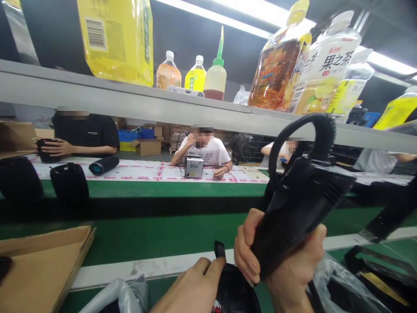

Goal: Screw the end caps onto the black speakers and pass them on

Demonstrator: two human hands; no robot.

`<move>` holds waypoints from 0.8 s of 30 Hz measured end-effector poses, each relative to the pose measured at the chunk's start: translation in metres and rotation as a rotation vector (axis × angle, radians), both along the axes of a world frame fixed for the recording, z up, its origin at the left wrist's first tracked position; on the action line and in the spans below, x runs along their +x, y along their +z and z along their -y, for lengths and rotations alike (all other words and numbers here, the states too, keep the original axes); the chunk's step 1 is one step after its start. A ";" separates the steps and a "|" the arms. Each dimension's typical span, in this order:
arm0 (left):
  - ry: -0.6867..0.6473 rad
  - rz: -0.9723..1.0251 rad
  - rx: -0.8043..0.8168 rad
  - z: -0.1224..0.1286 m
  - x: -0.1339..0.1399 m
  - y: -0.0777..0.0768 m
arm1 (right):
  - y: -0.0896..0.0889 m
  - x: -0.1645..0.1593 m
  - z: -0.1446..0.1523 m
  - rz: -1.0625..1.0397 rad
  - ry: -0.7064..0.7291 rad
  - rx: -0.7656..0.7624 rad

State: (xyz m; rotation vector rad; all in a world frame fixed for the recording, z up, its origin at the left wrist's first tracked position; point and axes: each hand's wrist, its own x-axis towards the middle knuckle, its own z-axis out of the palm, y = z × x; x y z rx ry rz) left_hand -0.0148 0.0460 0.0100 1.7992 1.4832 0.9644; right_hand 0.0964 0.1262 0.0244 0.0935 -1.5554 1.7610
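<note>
My right hand (283, 265) is wrapped round a thick black electric screwdriver (296, 208), held tilted in front of me. A ribbed sleeve and a looped black cable come out of its upper end, while its lower end is hidden by my hand. Low in the middle, my left hand (195, 287) is closed at the edge of a round black speaker (234, 289). A short black strap (220, 249) sticks up beside its fingertips. Part of a red and white mark shows on the speaker, whose lower part is cut off by the frame.
A shelf (195, 104) with drink bottles (119, 41) and a glue bottle (215, 80) crosses above. At left lies a cardboard tray (42, 269). Plastic bags (120, 295) flank my hands. Several black speakers (70, 187) stand beyond the green belt (146, 237), where people sit.
</note>
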 end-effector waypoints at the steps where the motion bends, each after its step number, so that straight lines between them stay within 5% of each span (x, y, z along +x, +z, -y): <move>1: 0.001 -0.007 -0.006 0.003 -0.004 -0.004 | 0.003 -0.001 0.001 0.040 0.015 0.013; 8: 0.042 -0.133 -0.132 0.010 -0.027 -0.028 | -0.011 0.014 -0.012 0.100 0.040 0.023; 14: -0.016 -0.116 -0.183 0.016 -0.021 -0.019 | -0.012 0.007 -0.008 -0.021 0.086 0.045; 24: 0.017 -0.063 -0.111 0.027 -0.022 -0.019 | -0.018 -0.005 -0.005 -0.036 -0.049 -0.031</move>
